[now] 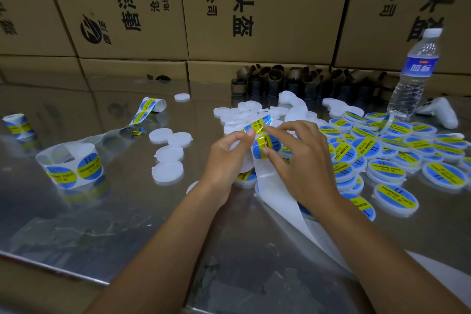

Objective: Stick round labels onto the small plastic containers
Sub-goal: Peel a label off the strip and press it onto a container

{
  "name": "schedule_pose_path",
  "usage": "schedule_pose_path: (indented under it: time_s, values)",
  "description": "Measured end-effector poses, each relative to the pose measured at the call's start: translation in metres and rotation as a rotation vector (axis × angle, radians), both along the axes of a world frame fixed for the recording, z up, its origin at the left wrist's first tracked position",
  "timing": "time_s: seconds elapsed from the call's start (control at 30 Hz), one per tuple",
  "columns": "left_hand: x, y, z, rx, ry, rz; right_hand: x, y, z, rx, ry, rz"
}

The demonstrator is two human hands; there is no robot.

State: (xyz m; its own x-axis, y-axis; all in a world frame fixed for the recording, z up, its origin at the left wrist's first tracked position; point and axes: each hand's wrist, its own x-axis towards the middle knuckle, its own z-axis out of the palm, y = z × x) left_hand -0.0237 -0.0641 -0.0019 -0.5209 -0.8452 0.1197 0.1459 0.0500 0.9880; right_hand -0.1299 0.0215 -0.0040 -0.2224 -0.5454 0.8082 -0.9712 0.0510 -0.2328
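Observation:
My left hand grips a small white plastic container together with the label strip, thumb and forefinger pinching near the strip's top. My right hand pinches a round blue-and-yellow label on the strip, fingertips at its edges. The white backing trails down to the right over the metal table. Unlabelled white containers lie left of my hands and in a heap behind them. Labelled containers are piled on the right.
Label rolls lie at the left, far left and behind. A water bottle stands at the right, a white controller beside it. Dark cardboard cores line the back. Cardboard boxes wall the table's far side.

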Motion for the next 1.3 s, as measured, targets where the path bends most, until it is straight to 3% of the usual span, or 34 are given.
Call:
schedule_pose_path:
  time_s: [0.33, 0.9, 1.3]
  values:
    - [0.001, 0.003, 0.002, -0.007, -0.016, -0.030, -0.002, -0.001, 0.002, -0.037, 0.198, -0.034]
    - [0.000, 0.000, 0.000, -0.022, -0.029, 0.002, -0.001, -0.001, -0.003, 0.139, -0.043, -0.022]
    - [-0.002, -0.007, -0.005, 0.017, -0.006, 0.099, 0.003, -0.001, -0.001, 0.075, -0.103, 0.010]
